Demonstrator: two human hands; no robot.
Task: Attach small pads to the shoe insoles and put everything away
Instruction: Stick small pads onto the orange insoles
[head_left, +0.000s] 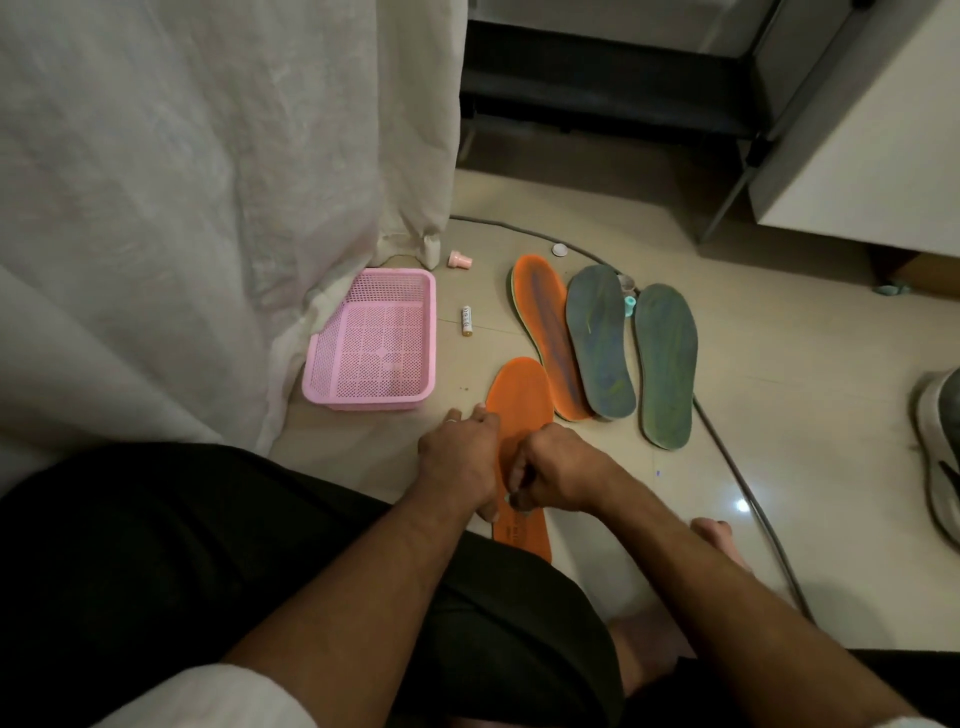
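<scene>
Pinching a small pad (511, 500) in my right fingers (519, 480), left fingers (480, 415) flat on the first orange insole (522, 397); three insoles beyond await.

Four insoles (521, 400), two orange, two grey-green; one pink basket (371, 343)

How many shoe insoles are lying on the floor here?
4. One orange insole lies under both hands, a second orange insole beyond it, then two grey-green ones, the nearer and the rightmost. None seems hidden.
</scene>
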